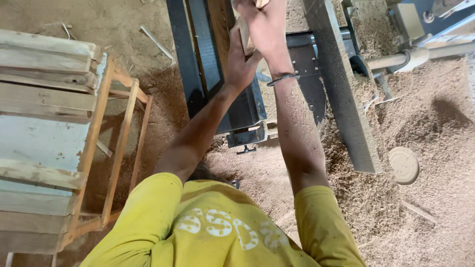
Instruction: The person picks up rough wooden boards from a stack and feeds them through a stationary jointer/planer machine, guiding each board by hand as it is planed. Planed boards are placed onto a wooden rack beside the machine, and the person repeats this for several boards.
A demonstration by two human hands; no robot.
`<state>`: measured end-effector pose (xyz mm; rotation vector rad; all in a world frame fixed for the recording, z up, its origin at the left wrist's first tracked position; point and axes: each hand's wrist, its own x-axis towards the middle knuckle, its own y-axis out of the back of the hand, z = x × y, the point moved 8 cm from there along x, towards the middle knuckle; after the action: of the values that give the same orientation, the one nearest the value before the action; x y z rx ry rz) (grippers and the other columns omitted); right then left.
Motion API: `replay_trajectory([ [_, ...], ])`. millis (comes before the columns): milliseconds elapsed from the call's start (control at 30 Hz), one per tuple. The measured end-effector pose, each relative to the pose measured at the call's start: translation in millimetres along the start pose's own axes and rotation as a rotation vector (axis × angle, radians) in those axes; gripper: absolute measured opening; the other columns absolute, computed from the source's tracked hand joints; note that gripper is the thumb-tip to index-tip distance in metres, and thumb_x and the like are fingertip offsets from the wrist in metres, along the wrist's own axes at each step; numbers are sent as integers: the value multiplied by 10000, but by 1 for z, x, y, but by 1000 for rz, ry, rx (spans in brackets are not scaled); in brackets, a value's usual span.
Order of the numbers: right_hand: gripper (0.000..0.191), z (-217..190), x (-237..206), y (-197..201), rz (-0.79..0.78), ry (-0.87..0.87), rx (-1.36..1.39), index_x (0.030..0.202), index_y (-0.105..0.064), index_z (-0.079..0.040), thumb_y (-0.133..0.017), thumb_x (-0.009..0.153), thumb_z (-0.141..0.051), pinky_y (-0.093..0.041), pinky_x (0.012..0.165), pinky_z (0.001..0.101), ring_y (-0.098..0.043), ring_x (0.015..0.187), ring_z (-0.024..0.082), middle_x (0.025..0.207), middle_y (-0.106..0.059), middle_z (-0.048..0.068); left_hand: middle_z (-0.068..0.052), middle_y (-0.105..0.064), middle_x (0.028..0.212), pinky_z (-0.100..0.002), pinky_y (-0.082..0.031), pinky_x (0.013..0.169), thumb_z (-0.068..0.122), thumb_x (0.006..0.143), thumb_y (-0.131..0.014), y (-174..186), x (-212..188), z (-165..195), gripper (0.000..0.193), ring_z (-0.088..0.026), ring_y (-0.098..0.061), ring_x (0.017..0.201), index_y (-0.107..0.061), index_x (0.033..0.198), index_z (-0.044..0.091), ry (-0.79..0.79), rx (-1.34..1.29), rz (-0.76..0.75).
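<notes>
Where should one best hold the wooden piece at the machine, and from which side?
Grip the wooden piece on its long flat faces near the lower end, one palm from each side, as the left hand and right hand do; it is narrow and upright.

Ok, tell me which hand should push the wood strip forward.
Probably the right hand: it wraps over the wood strip from above, farther along the machine; the left hand only braces it from behind.

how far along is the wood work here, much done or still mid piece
Mid piece. Done: heaps of sawdust lie around the machine. In hand: left hand and right hand both grip one wood strip over it. Left: planks sit stacked on the wooden rack beside the person.
</notes>
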<state>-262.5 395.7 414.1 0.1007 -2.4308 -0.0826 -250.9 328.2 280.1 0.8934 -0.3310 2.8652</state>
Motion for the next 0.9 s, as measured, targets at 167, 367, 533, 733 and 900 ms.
replay_trajectory([
  [167,31,17,-10,13,-59,-140,102,949,-731,-14,-705,964,-8,-535,764,281,-674,831,88,892,-728,0,-102,-566,1387,-362,-538,1087,104,1028,-743,-3,2,-7,657,-192,-605,1296,-329,1536,63,-58,38,-14],
  [367,79,21,-18,11,-182,-55,192,1054,-721,-13,-737,1072,-88,-547,860,300,-670,946,95,999,-724,-1,-151,-569,1456,-392,-541,1115,129,1000,-790,-1,5,-13,743,-264,-613,1350,-311,1565,68,-115,203,0],
  [533,81,35,-18,6,-201,-104,143,1053,-739,-19,-722,1074,-95,-515,786,303,-641,871,86,939,-717,-5,-174,-637,1403,-389,-595,1030,179,962,-762,4,7,-28,792,-318,-703,1272,-278,1579,63,-7,305,-10],
  [733,132,44,-18,14,-102,-90,96,1162,-632,-19,-718,1070,-57,-545,840,329,-621,951,107,1028,-633,-7,-193,-642,1402,-399,-579,1061,139,947,-707,8,12,-34,776,-345,-696,1280,-274,1587,58,-50,299,40],
  [900,96,53,-7,11,-83,-69,78,1125,-617,-8,-693,1068,4,-520,768,308,-604,869,106,987,-603,10,-183,-665,1372,-378,-556,1039,121,947,-711,15,22,-45,671,-325,-699,1246,-388,1531,55,-44,308,69],
])
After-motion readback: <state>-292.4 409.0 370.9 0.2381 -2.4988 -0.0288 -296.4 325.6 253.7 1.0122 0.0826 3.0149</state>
